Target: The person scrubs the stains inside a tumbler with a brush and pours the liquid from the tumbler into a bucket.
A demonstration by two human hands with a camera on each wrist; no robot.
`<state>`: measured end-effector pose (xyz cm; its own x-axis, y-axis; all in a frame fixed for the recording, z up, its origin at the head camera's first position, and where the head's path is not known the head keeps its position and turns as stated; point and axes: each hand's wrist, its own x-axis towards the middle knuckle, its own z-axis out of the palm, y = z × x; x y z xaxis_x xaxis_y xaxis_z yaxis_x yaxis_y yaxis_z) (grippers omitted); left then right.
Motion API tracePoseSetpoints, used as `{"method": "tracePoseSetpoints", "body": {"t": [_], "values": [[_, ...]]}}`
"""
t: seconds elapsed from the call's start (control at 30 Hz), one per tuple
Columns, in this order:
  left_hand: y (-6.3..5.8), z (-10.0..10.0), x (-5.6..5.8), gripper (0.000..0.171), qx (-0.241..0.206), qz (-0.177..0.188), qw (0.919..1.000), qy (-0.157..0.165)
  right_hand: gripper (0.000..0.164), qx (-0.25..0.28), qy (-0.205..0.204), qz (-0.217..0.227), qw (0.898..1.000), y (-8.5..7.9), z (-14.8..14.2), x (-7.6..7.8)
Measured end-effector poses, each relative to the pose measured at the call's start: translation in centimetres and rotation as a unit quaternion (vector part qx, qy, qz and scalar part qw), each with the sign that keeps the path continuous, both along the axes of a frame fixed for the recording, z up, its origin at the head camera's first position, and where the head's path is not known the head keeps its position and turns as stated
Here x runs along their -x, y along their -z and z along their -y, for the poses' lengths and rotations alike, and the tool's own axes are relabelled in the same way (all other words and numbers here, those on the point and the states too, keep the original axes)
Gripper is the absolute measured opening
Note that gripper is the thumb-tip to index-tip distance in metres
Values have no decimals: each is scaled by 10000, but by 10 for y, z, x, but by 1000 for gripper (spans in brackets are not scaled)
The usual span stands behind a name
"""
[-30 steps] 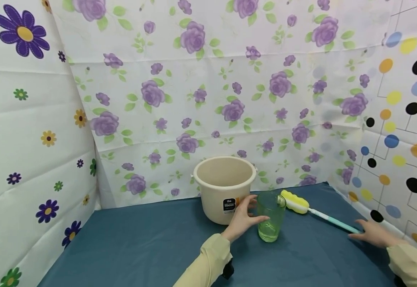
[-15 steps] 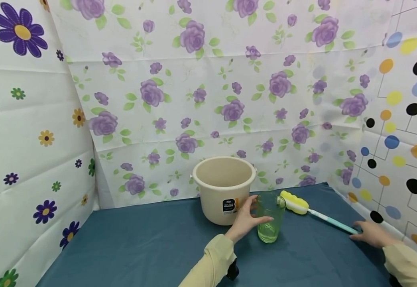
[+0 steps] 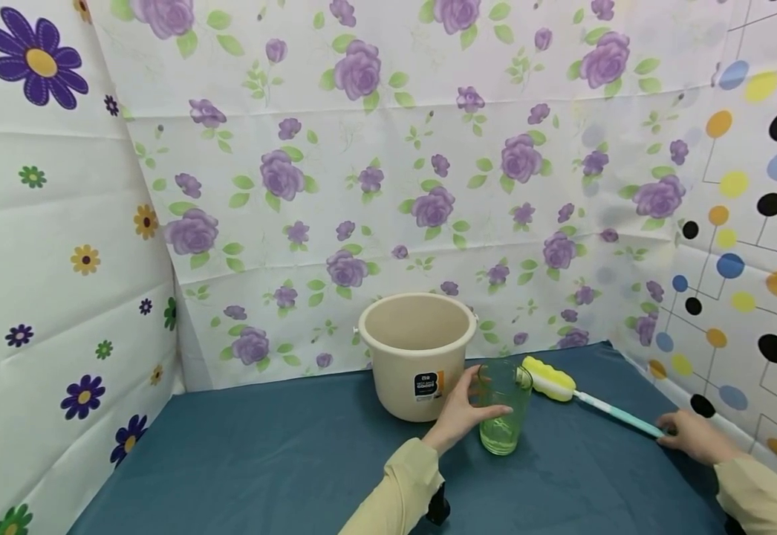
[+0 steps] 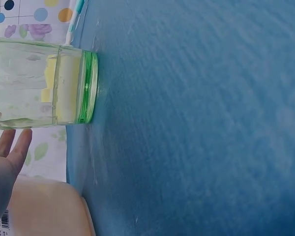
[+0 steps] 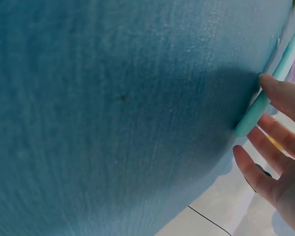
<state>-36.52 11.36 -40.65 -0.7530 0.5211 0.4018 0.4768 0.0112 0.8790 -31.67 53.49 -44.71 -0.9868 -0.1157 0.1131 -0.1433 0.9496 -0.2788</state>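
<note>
A green-tinted clear glass [image 3: 501, 427] stands upright on the blue cloth. My left hand [image 3: 457, 416] is at its left side, thumb across the front and fingertips by the wall; in the left wrist view those fingers [image 4: 20, 147] look fairly straight. Beyond the glass, a bottle brush [image 3: 619, 414] with a yellow sponge head and white and turquoise handle lies on the cloth. At the handle's end, my right hand [image 3: 699, 437] has thumb and fingers on either side. The right wrist view shows the turquoise handle [image 5: 258, 110] between the thumb and the spread fingers.
A cream bucket [image 3: 395, 371] with a black label stands just behind the left hand. Blue cloth [image 3: 281, 461] covers the table. Flower-patterned sheets [image 3: 322, 223] hang at the back and left, and a dotted sheet [image 3: 749, 297] hangs on the right.
My left hand has shifted slightly right, its thumb reaching farther across the glass. The right hand's thumb and fingers have drawn closer together at the handle's end. Glass and brush stay put.
</note>
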Motion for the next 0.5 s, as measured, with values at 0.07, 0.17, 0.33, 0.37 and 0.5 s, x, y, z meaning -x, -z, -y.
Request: {"method": "tracePoseSetpoints", "body": {"t": [0.07,0.17,0.33,0.37,0.5], "values": [[6,-2,5,69,-62,12,10000,37,16,49,-43,-17,10000,0,-1,0],[16,-7,16,70,-100,50,9999,31,13,183,-69,-6,9998,0,-2,-2],[22,-9,22,67,-94,128,9999,-33,14,666,58,124,9977,-3,-3,-6],[22,-9,22,67,-104,138,9998,-37,16,788,61,137,9968,-4,-4,-7],[22,-9,23,66,-107,157,9998,-54,23,1095,44,45,9940,-9,-5,-11]]}}
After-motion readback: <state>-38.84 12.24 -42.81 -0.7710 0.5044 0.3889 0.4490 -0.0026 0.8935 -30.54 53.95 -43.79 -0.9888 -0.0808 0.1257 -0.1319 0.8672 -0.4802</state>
